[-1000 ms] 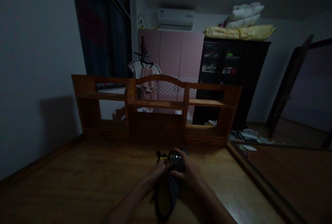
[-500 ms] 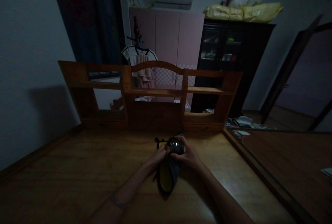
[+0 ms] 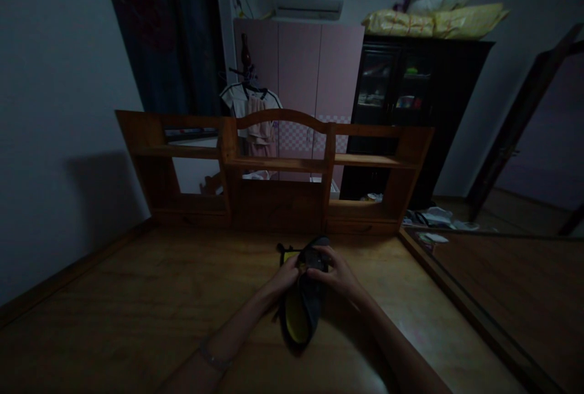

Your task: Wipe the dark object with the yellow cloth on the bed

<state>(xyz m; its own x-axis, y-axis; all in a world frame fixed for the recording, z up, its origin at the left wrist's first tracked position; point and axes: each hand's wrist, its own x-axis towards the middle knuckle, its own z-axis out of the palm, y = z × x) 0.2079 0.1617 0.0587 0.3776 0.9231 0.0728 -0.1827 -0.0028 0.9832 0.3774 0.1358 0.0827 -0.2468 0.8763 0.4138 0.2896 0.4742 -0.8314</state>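
In the middle of the wooden surface lies an open dark zip case or pouch (image 3: 297,320) with a bright yellow lining. Over it, a small dark rounded object (image 3: 312,259) is held between both hands; its exact kind is too dim to make out. My left hand (image 3: 286,275) closes on its left side, the fingertips partly hidden behind it. My right hand (image 3: 338,275) curls round its right side, with the thumb on the near side and the fingers on the far side. A band (image 3: 214,357) circles my left wrist.
A wooden shelf unit (image 3: 278,166) runs along the far edge of the wooden surface (image 3: 182,297). A raised rail (image 3: 456,303) borders the right side, and a wall (image 3: 59,157) stands at left. Beyond are pink wardrobes (image 3: 298,65) and a black cabinet (image 3: 442,114).
The dark object has been turned between my hands: its bright glossy reflection is gone and a duller, darker side shows. The whole view has shifted slightly; both hands keep their grip.
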